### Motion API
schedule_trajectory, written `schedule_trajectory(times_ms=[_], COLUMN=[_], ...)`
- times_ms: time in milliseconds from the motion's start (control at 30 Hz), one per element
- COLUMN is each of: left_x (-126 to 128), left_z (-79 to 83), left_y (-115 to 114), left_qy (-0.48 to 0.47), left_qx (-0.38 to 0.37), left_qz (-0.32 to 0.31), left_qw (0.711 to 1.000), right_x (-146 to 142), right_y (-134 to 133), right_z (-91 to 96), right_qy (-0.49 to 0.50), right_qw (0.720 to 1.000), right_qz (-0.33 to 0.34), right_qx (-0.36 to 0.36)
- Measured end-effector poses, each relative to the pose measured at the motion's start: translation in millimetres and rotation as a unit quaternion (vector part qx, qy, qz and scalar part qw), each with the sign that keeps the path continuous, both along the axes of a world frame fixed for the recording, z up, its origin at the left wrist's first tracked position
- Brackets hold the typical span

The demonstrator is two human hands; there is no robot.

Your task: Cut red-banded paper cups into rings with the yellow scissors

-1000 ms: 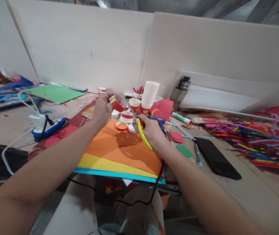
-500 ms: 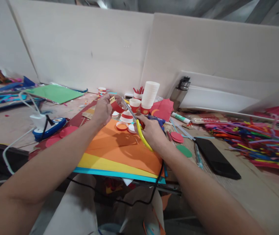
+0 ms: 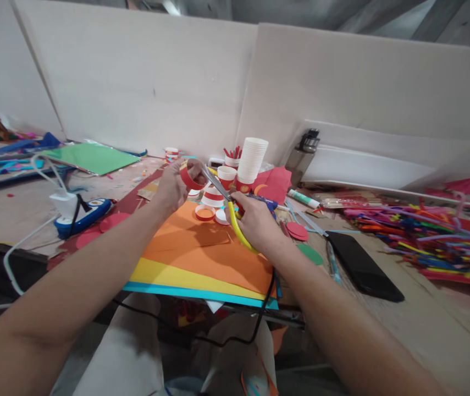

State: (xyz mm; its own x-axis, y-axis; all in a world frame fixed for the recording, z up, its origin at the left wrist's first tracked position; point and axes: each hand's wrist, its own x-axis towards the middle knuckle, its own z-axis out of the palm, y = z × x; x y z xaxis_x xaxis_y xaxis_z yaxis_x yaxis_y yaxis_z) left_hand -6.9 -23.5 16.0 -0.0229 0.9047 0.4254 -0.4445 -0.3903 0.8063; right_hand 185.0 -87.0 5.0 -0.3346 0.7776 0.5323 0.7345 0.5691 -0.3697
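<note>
Held up above the orange paper, a red paper cup ring [image 3: 192,180] with a gold print is gripped by my left hand [image 3: 172,188]. My right hand [image 3: 255,220] is wrapped round the yellow handles of a pair of scissors [image 3: 238,226]. The metal blades point up and left, with their tips close beside the ring; whether they touch it I cannot tell. Below lie orange paper sheets [image 3: 210,253] over yellow and blue ones. Cut cup pieces [image 3: 205,213] sit on the orange sheet, near a white and red upturned cup [image 3: 213,196].
Behind my hands stands a tall stack of paper cups [image 3: 254,159]. A black phone [image 3: 364,267] and many pipe cleaners [image 3: 432,231] lie to the right. At left are a blue power strip [image 3: 84,216] and a green sheet [image 3: 94,157]. A black cable [image 3: 259,324] crosses my lap.
My left hand has turned the ring, so its round opening shows more and its gold print less. The scissors have shifted only slightly, staying beside the ring.
</note>
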Motion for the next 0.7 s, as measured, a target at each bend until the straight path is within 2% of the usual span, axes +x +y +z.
schedule_trajectory(times_ms=[133, 300, 500, 700], left_x=[4.5, 6.9, 1.1, -2.3], left_z=[-1.9, -0.2, -3.4, -4.9], left_y=[-4.0, -7.4, -3.4, 2.8], left_qy=[0.019, 0.022, 0.043, 0.052], left_qx=[-0.002, 0.002, 0.02, -0.007], left_qz=[-0.032, -0.041, -0.053, -0.064], left_qw=[0.999, 0.999, 0.997, 0.997], right_x=[2.2, 3.9, 3.8, 3.6], right_y=[2.5, 5.6, 1.8, -1.9], right_z=[-1.8, -3.2, 0.5, 4.2], right_qy=[-0.02, -0.055, -0.06, -0.067], right_qw=[1.0, 0.998, 0.997, 0.997], right_qz=[-0.01, -0.03, -0.027, -0.044], right_qx=[0.019, 0.023, 0.033, 0.02])
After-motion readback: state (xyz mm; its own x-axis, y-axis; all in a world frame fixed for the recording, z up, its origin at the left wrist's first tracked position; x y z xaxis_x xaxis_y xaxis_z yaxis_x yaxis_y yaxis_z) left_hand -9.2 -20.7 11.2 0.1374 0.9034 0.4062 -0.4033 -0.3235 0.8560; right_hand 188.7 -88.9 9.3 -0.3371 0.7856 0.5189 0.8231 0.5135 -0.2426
